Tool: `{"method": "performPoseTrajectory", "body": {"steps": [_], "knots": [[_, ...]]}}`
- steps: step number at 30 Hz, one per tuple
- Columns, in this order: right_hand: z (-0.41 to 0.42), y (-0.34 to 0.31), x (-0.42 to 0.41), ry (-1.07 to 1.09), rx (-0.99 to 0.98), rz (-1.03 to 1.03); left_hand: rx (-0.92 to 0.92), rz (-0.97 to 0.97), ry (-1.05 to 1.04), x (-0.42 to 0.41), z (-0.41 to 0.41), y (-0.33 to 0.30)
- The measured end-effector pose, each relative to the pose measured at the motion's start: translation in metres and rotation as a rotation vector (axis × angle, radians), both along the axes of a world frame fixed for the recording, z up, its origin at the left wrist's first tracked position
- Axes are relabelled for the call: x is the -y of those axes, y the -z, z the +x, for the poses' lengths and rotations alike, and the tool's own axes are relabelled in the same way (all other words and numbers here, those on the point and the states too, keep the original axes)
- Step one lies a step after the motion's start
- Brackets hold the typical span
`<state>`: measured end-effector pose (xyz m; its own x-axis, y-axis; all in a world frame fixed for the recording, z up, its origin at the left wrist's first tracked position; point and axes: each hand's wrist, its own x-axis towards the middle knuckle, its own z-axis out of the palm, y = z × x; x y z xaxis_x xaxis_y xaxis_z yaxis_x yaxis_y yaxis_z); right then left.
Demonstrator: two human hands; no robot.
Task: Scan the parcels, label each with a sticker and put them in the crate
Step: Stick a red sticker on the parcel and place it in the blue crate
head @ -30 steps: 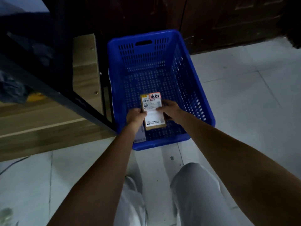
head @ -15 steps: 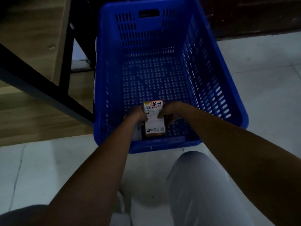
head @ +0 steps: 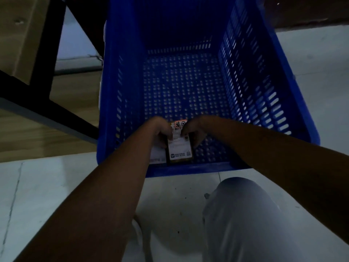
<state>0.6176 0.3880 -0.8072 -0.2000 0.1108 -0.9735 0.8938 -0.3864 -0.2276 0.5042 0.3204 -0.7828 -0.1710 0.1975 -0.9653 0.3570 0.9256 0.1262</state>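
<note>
- The blue crate point(head: 264, 114) stands on the pale tiled floor point(head: 311, 59), its near wall just in front of the person's knee point(head: 243, 220). It sits low and close, I judge, so that parcels can be lowered in by hand instead of dropped.
- To the crate's left stands a wooden bench or shelf with a dark metal frame point(head: 47, 59), just beside the crate's left wall. Whether they touch cannot be told in this dim light.
- Both forearms reach over the near rim and down toward the near-left corner of the crate floor. The rest of the perforated floor shows bare, so filling seems to start from that corner.
- The brown parcel point(head: 180, 150) lies flat or nearly flat against the near wall, label upward, with a sticker point(head: 180, 124) bearing dark characters at its far end. Sticker up, it reads as already labelled.
- The left hand point(head: 160, 129) curls its fingers over the parcel's left edge, and the right hand point(head: 192, 129) curls over the right edge. The parcel is pinched between the two, likely to square it up before release.
- A white parcel point(head: 156, 156) lies in the near-left corner, touching the brown one's left side and partly hidden by the left wrist.
</note>
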Motion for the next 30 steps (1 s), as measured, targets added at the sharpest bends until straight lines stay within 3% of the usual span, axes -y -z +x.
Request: {"method": "performPoseTrajectory", "body": {"steps": [8,13,17,20,25,30], "knots": [[0.003,0.019,0.0,0.003,0.01,-0.11,-0.006,-0.032,0.032,-0.003,-0.001,0.01],[0.002,0.025,-0.002,-0.004,0.019,-0.095,0.003,-0.016,-0.031,-0.004,-0.007,0.013],[0.002,0.024,-0.001,-0.092,0.074,-0.006,-0.025,-0.005,0.083,-0.004,-0.003,0.007],[0.003,0.006,-0.002,-0.305,0.11,0.181,-0.167,0.139,0.201,-0.007,-0.003,-0.001],[0.008,-0.033,-0.022,-0.688,0.069,0.866,-0.512,0.383,0.34,-0.016,0.0,-0.022],[0.005,-0.084,-0.043,-0.725,0.107,1.187,-0.855,0.544,0.558,-0.037,0.004,-0.076]]}}
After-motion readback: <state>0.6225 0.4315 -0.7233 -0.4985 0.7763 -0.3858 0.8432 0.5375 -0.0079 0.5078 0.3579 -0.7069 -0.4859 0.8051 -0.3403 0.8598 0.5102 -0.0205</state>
